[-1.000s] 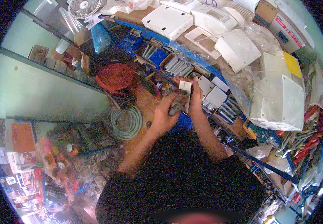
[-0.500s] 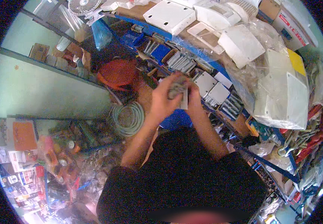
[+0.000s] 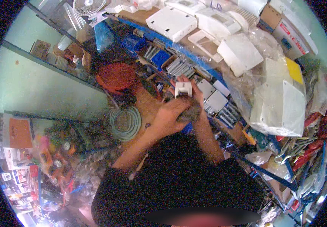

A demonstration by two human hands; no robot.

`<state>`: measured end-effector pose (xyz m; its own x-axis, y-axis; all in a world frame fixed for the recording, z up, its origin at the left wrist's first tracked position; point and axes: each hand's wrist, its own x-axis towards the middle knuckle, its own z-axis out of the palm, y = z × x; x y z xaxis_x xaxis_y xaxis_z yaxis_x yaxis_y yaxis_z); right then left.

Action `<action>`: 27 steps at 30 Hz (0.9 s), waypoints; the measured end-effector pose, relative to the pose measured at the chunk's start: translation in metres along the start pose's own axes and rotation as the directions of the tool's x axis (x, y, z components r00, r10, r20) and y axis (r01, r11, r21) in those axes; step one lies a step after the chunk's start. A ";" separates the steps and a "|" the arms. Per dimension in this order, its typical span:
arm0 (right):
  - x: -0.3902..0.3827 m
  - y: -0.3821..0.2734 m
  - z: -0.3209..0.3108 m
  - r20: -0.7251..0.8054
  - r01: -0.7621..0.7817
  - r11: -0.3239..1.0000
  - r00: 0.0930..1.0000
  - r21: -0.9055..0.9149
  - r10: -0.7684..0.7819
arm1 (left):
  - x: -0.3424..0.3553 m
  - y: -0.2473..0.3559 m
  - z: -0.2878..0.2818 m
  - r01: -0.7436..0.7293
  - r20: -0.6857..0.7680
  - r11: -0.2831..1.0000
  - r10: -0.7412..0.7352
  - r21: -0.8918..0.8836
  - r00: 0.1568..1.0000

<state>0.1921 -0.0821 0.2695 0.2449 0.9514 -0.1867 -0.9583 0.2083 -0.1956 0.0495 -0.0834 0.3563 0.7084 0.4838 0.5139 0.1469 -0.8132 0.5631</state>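
Observation:
In front of my chest both hands meet around a small white block-like piece (image 3: 182,87) with a square notch in its lower side. My right hand (image 3: 198,95) is behind and beside it, with its fingers rising past its far edge. Just below the piece, my left hand (image 3: 170,118) is closed on a grey crumpled wad (image 3: 190,112), perhaps cloth; its exact kind is not clear. The wad lies close against the white piece and my right wrist. Part of the left fingers is blurred and dark.
Ahead is a bench with blue bins holding grey metal rods (image 3: 180,67) and white cover plates (image 3: 215,100). Large white plastic housings (image 3: 240,56) lie on the shelf above. A red-orange basin (image 3: 118,75) and a coiled hose (image 3: 125,123) are at left.
The white piece has turned, so its notched end now shows above my left hand. The grey wad and my left hand have moved down, toward my body.

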 end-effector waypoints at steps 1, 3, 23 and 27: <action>-0.005 0.000 -0.005 0.027 0.015 0.999 1.000 -0.052 -0.014 | 0.002 -0.005 -0.017 0.043 0.152 0.999 -0.038 -0.029 0.988; -0.015 -0.008 -0.009 0.044 0.044 0.994 0.998 -0.098 -0.039 | 0.003 -0.025 -0.029 0.138 0.212 0.980 -0.106 -0.145 0.971; -0.007 -0.011 0.001 0.040 0.210 0.936 0.978 -0.284 -0.207 | -0.004 -0.001 -0.025 0.179 0.147 0.984 -0.177 0.002 0.973; -0.022 -0.011 0.011 0.082 0.085 0.990 0.994 -0.111 -0.076 | -0.008 -0.024 -0.071 0.469 0.091 0.838 -0.463 -0.278 0.881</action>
<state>0.1956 -0.1029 0.2864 0.3043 0.9482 -0.0914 -0.9118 0.2621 -0.3162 -0.0088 -0.0448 0.3846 0.6192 0.7739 0.1331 0.2636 -0.3645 0.8931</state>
